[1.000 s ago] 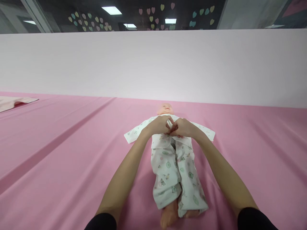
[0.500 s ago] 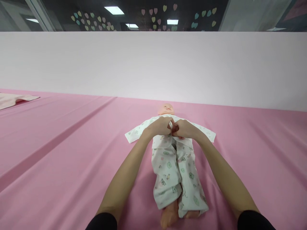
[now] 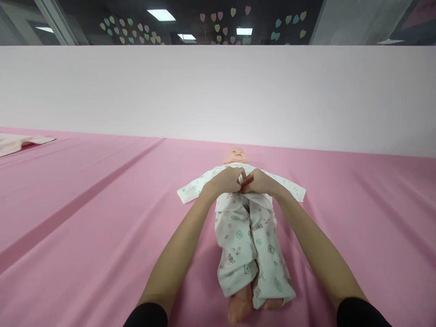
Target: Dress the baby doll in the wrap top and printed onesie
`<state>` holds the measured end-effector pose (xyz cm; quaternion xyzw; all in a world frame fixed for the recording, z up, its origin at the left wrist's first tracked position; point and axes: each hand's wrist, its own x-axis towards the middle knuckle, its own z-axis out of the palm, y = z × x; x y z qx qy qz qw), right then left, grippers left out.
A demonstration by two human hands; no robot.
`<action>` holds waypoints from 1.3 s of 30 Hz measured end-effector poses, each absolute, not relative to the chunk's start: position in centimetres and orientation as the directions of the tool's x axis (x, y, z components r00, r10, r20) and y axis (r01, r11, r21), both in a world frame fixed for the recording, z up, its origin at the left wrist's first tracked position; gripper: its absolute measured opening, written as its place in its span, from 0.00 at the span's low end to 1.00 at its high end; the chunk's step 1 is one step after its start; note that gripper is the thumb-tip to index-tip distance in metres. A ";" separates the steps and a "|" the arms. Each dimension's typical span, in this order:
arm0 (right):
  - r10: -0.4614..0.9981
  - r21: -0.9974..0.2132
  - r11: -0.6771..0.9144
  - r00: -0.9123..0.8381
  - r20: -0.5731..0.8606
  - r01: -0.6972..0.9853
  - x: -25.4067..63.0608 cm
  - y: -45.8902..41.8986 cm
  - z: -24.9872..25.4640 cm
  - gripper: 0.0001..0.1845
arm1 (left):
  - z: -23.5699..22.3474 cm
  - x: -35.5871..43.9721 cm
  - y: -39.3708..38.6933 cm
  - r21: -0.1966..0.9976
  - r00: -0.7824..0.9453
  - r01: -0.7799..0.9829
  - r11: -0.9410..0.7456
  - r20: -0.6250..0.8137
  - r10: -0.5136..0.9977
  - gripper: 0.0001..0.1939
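A baby doll (image 3: pixel 235 155) lies on its back, head away from me, dressed in a white printed top (image 3: pixel 199 184) with spread sleeves and matching trousers (image 3: pixel 238 243). Over the doll's belly, my left hand (image 3: pixel 227 180) is closed on the front of the top, fingers pinching its cloth. My right hand (image 3: pixel 260 181) meets it from the other side, also closed on the top's front edge. The fingertips of both hands nearly touch, and a small white bit of cloth shows between them. Exactly what the fingertips grip is partly hidden. The doll's bare feet (image 3: pixel 240 306) stick out below the trouser legs.
A pink sheet (image 3: pixel 102 218) with creases covers the surface under the doll. Folded pale pink cloth (image 3: pixel 20 141) lies at the far left. Behind stands a white wall (image 3: pixel 218 91), with a dark window (image 3: pixel 190 20) bearing heart stickers above it.
The fingers of my right hand have shifted slightly left, closer against my left fingertips. The doll and its clothes lie as before.
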<state>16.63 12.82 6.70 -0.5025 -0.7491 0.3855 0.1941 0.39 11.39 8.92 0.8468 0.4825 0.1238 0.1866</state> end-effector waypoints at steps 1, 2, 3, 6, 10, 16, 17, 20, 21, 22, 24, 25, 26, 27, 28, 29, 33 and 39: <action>0.906 -0.794 0.169 -0.409 -0.108 0.584 16.7 12.9 6.6 0.09 | 8.9 0.3 11.4 0.430 0.510 0.769 -0.472 0.031 0.859 0.17; 0.908 -0.806 0.153 -0.403 -0.113 0.572 16.8 13.0 6.6 0.10 | 9.0 0.3 11.4 0.431 0.515 0.765 -0.478 0.034 0.856 0.17; 0.908 -0.811 0.148 -0.402 -0.116 0.567 16.9 13.0 6.6 0.10 | 9.0 0.2 11.4 0.438 0.519 0.760 -0.480 0.035 0.854 0.16; 0.885 -0.800 0.167 -0.445 -0.135 0.577 17.4 12.9 7.0 0.12 | 9.1 0.1 11.3 0.488 0.520 0.742 -0.459 0.013 0.854 0.17; 0.847 -0.763 0.205 -0.502 -0.176 0.613 17.7 12.5 7.8 0.13 | 9.2 0.1 11.3 0.557 0.511 0.723 -0.409 -0.033 0.859 0.19; 0.913 -0.535 0.270 -0.390 -0.122 0.800 15.9 11.1 8.2 0.09 | 9.0 0.2 11.3 0.564 0.490 0.723 -0.400 -0.010 0.872 0.20; 0.925 -0.482 0.278 -0.367 -0.097 0.831 15.5 10.7 8.2 0.09 | 9.0 0.3 11.2 0.573 0.490 0.719 -0.395 -0.014 0.872 0.20; 0.955 -0.314 0.279 -0.295 -0.005 0.908 14.5 9.9 8.2 0.09 | 9.1 0.3 11.1 0.572 0.502 0.705 -0.419 0.013 0.864 0.18; 0.961 -0.283 0.268 -0.277 0.010 0.921 14.3 9.7 8.2 0.09 | 9.1 0.4 11.1 0.565 0.507 0.703 -0.432 0.029 0.862 0.18; 0.962 -0.280 0.264 -0.271 0.015 0.923 14.2 9.7 8.1 0.08 | 9.1 0.4 11.0 0.558 0.511 0.701 -0.444 0.040 0.858 0.18; 0.955 -0.335 0.281 -0.296 0.006 0.899 14.3 9.8 8.1 0.07 | 9.2 0.4 11.0 0.552 0.519 0.699 -0.454 0.044 0.854 0.18; 0.948 -0.379 0.295 -0.318 0.001 0.877 14.4 9.9 8.1 0.06 | 9.2 0.4 10.9 0.548 0.521 0.701 -0.457 0.044 0.852 0.18; 0.940 -0.421 0.309 -0.341 -0.001 0.853 14.6 10.1 8.1 0.06 | 9.2 0.4 10.9 0.542 0.522 0.703 -0.459 0.044 0.852 0.18; 0.933 -0.453 0.322 -0.361 0.000 0.831 14.8 10.2 8.1 0.05 | 9.3 0.4 10.9 0.532 0.522 0.708 -0.464 0.048 0.851 0.17; 0.927 -0.478 0.330 -0.374 0.004 0.814 15.0 10.4 8.1 0.05 | 9.3 0.4 10.8 0.520 0.521 0.714 -0.469 0.054 0.852 0.17; 0.924 -0.497 0.335 -0.382 0.008 0.800 15.1 10.5 8.1 0.05 | 9.3 0.4 10.8 0.511 0.519 0.719 -0.472 0.057 0.853 0.17; 0.926 -0.573 0.312 -0.378 0.004 0.758 15.5 11.0 7.9 0.06 | 9.5 0.5 10.7 0.493 0.518 0.728 -0.477 0.061 0.853 0.19; 0.927 -0.717 0.203 -0.366 -0.077 0.667 16.3 12.3 6.9 0.08 | 9.2 0.5 11.1 0.435 0.542 0.732 -0.525 0.095 0.835 0.20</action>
